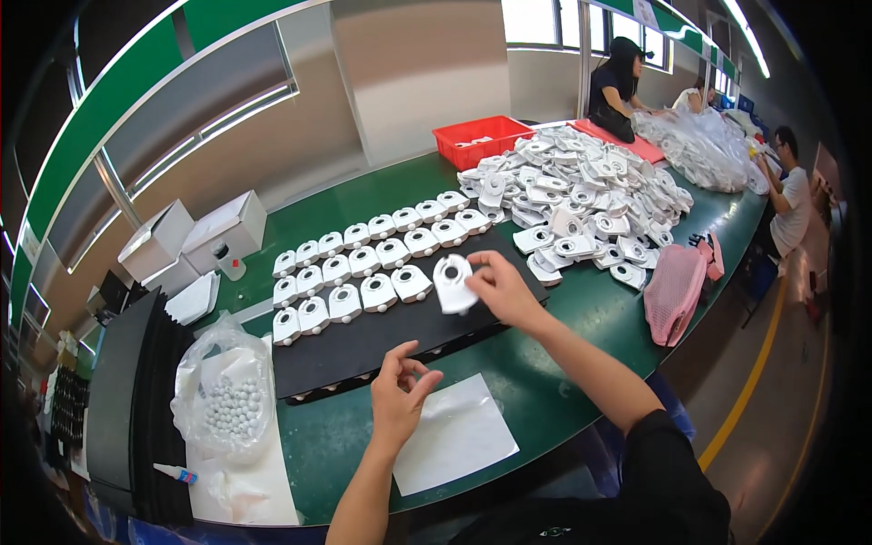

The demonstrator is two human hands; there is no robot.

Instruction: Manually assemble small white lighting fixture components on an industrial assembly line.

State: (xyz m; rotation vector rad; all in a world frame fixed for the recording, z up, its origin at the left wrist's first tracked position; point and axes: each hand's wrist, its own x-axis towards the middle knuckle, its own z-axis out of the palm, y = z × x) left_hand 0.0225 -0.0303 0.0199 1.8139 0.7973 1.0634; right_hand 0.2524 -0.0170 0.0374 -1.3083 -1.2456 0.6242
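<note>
Our right hand (498, 283) pinches a white part (454, 289) by its right edge, near the middle of the frame, apparently raised over the black board (381, 361). Our left hand (400, 386), just below and left, is loosely curled with thumb and fingers apart; we see nothing in it. To handle this well, we would grip the rim lightly, leave the dark round opening uncovered, match the tilt of the rows of white parts (377, 289), and avoid nudging the nearest one, left of it.

Below the board, a white sheet (454, 440) lies on the green tabletop (590, 331). At lower left stands a clear bag of small white balls (233, 404), with a small bottle (177, 473) below it and upright black boards (136, 400) further left. White boxes (227, 227) sit at upper left. Toward upper right, a heap of white parts (581, 195) crowds the board's far right end, which we judge the main obstacle; a red bin (463, 156) stands behind, a pink pouch (677, 295) at right.
</note>
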